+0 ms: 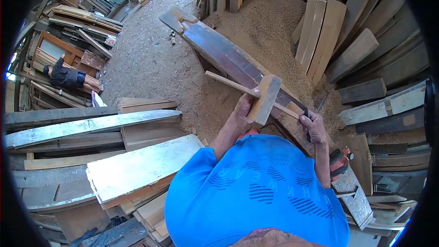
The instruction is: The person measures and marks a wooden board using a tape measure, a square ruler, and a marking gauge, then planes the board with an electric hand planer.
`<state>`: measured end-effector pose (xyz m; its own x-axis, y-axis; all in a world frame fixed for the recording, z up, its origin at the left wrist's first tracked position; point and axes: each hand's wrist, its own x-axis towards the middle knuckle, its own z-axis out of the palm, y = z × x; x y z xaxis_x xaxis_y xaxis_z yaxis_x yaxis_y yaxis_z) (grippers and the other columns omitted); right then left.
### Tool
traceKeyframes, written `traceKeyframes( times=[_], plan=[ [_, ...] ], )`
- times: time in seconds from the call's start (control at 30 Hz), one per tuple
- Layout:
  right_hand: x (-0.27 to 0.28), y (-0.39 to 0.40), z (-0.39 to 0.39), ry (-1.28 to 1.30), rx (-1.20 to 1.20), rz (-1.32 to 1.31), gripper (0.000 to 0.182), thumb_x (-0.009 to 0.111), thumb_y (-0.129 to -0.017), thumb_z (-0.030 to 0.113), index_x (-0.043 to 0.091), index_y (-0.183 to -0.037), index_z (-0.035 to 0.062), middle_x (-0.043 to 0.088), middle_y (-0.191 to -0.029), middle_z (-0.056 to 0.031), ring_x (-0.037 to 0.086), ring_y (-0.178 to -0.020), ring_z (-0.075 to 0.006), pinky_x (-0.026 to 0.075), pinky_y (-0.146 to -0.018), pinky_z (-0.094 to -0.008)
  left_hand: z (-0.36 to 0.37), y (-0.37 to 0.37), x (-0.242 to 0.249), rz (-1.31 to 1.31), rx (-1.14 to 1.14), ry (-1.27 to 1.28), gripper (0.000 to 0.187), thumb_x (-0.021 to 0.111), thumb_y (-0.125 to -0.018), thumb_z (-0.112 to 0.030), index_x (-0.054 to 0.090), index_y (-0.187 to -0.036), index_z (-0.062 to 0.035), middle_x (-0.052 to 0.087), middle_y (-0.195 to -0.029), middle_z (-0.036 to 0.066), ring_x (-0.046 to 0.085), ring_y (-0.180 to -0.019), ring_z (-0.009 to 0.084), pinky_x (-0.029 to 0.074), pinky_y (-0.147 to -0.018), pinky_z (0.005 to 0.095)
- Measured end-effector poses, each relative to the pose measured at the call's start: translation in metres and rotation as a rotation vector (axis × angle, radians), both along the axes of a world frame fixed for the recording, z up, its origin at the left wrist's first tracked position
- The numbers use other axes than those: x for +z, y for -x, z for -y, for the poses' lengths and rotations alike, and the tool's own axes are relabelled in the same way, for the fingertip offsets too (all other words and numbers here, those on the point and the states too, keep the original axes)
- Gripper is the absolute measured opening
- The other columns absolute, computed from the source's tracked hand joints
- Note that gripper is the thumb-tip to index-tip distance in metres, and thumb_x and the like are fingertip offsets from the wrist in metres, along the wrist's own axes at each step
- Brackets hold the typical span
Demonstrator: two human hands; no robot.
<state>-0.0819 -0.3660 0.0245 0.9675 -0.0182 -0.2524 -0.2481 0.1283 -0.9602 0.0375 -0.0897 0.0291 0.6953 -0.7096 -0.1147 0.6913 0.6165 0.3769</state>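
A wooden marking gauge (267, 95), a thick block with a long rod through it, is held above a long workbench plank (219, 48). My left hand (243, 110) is closed around the rod and the near side of the block, its fingertips partly hidden. At the rod's other end, my right hand (313, 126) pinches the tip between thumb and fingers. A slim dark tool (307, 112) is also in that hand; its kind does not show clearly. The plank slants under both hands, with a reddish-brown board surface along its middle.
Sawdust (260, 23) heaps beyond the bench. Planks (327, 32) lean at the right, and a red power tool (339, 161) lies near my right elbow. Stacked boards (137, 167) are at my left. Another person (68, 77) is farther off by a wood pile.
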Motion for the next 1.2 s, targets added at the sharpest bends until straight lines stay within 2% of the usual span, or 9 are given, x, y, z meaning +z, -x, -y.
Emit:
traceKeyframes(
  times=[0.17,0.47,0.5,0.63,0.77,0.83,1.0,1.1,1.2],
  plan=[
    [-0.003,0.002,-0.009,-0.065,-0.064,-0.040,0.024,0.072,-0.094,0.029,0.065,-0.097,0.0065,0.063,-0.074,-0.0009,0.047,-0.051,-0.0023,0.035,-0.045,-0.0179,-0.001,-0.004,-0.007,-0.132,0.007,0.000,0.053,0.056,-0.096,-0.044,0.060,-0.130,-0.0026,0.072,-0.107,0.016,0.071,-0.080,0.0321,0.057,-0.063,0.0476],
    [0.016,0.002,-0.033,-0.428,-0.169,-0.129,0.022,0.068,-0.097,0.026,0.062,-0.102,0.0059,0.061,-0.074,-0.0014,0.044,-0.051,-0.0025,0.036,-0.044,-0.0181,0.009,0.000,0.004,-0.086,0.109,0.255,0.052,0.045,-0.090,-0.027,0.051,-0.133,0.0016,0.068,-0.109,0.021,0.068,-0.094,0.0351,0.055,-0.085,0.0504],
    [0.022,0.000,-0.042,-0.447,-0.178,-0.134,0.022,0.068,-0.097,0.027,0.062,-0.102,0.0068,0.061,-0.074,-0.0010,0.044,-0.051,-0.0023,0.036,-0.044,-0.0181,0.013,0.002,0.008,0.026,0.149,0.250,0.052,0.049,-0.088,-0.021,0.048,-0.136,-0.0004,0.067,-0.108,0.021,0.066,-0.098,0.0321,0.052,-0.090,0.0438],
    [0.019,0.001,-0.059,-0.399,-0.149,-0.121,0.022,0.069,-0.096,0.029,0.063,-0.096,0.0079,0.061,-0.072,-0.0001,0.044,-0.052,-0.0028,0.035,-0.044,-0.0190,0.011,-0.015,-0.037,0.469,0.199,-0.122,0.043,0.062,-0.089,-0.011,0.055,-0.130,-0.0003,0.066,-0.114,0.012,0.064,-0.100,0.0239,0.050,-0.092,0.0403],
    [0.041,0.006,-0.079,-0.102,-0.054,-0.050,0.021,0.068,-0.095,0.027,0.064,-0.088,0.0072,0.061,-0.073,0.0018,0.051,-0.061,-0.0044,0.040,-0.056,-0.0216,0.014,-0.022,-0.019,0.711,0.431,-0.744,0.047,0.063,-0.101,-0.027,0.043,-0.139,-0.0064,0.062,-0.120,0.006,0.063,-0.104,0.0138,0.056,-0.085,0.0365],
    [0.071,0.008,-0.085,0.041,0.051,-0.078,0.021,0.063,-0.096,0.025,0.065,-0.089,0.0053,0.060,-0.074,0.0036,0.053,-0.068,-0.0054,0.043,-0.064,-0.0232,0.019,-0.020,-0.004,0.696,0.503,-0.637,0.043,0.062,-0.101,-0.026,0.045,-0.136,-0.0078,0.062,-0.119,0.006,0.064,-0.102,0.0136,0.057,-0.083,0.0350],
    [0.064,-0.001,-0.065,-0.062,-0.157,0.014,0.022,0.061,-0.097,0.027,0.066,-0.093,0.0054,0.056,-0.073,0.0059,0.046,-0.061,-0.0035,0.037,-0.056,-0.0211,0.012,-0.033,-0.012,0.462,0.594,-0.389,0.026,0.063,-0.100,-0.024,0.058,-0.116,-0.0036,0.062,-0.109,0.008,0.064,-0.086,0.0161,0.057,-0.072,0.0366],
    [0.056,-0.004,-0.036,0.014,-0.310,0.016,0.024,0.065,-0.096,0.029,0.067,-0.099,0.0057,0.053,-0.069,0.0080,0.039,-0.053,-0.0003,0.028,-0.047,-0.0187,-0.015,-0.037,0.005,0.031,0.295,0.172,0.028,0.060,-0.099,-0.029,0.061,-0.109,-0.0026,0.061,-0.101,0.010,0.062,-0.079,0.0210,0.053,-0.067,0.0372],
    [0.053,-0.008,-0.018,0.156,-0.404,0.038,0.023,0.068,-0.094,0.028,0.067,-0.097,0.0052,0.056,-0.071,0.0073,0.042,-0.056,-0.0007,0.032,-0.050,-0.0202,-0.027,-0.039,0.011,0.064,0.105,0.370,0.037,0.064,-0.097,-0.028,0.056,-0.121,-0.0014,0.058,-0.096,0.011,0.059,-0.078,0.0217,0.049,-0.065,0.0346]
  ],
)
